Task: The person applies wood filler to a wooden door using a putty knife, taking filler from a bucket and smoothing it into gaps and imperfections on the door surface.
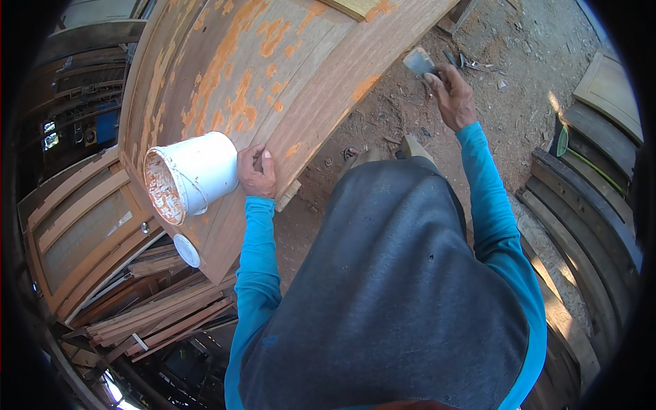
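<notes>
My right hand [451, 97] is out over the dirt ground at the right, its fingers closed on a putty knife [419, 62] with a flat, smeared blade. On the wooden panel [294, 130], my left hand [257, 172] rests with curled fingers and the thumb bent in. It is right beside the base of a white bucket [212, 167]. Anything inside its fingers is hidden. The bucket lies tipped on its side, mouth to the left, its inside caked with orange filler. Orange filler patches [239, 102] are spread across the panel's wood.
A round white lid [186, 251] lies by the panel's near left corner. Stacked wooden strips [164, 314] and a framed door [89, 225] stand at the left. Dark boards [581, 225] are stacked along the right, with a green-handled net-like thing [563, 142] on them.
</notes>
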### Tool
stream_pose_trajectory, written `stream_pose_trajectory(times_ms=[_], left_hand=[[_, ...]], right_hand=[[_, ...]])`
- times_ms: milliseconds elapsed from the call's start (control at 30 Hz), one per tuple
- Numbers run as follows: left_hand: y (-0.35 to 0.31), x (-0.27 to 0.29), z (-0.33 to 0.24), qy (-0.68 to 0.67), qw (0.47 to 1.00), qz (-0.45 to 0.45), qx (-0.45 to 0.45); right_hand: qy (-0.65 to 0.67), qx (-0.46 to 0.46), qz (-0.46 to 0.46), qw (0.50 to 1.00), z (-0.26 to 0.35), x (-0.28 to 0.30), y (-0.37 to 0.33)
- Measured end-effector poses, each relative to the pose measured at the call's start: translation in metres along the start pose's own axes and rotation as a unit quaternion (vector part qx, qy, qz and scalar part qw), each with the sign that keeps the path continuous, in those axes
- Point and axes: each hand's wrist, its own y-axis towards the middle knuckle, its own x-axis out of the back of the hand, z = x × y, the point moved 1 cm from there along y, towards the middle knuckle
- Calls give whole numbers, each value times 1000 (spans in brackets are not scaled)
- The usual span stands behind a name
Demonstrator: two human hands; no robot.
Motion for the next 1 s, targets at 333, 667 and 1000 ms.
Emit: stream_pose_trajectory(times_ms=[333,667,1000], left_hand=[[3,1,-3,3,1000,-4,0],[3,-2,1,6,1000,-14,-14],[1,-2,-1,-21,999,-15,25]], right_hand=[[-26,-11,48,998,-11,-2,27],[-3,-32,11,999,15,51,18],[-214,106,30,971,36,70,74]])
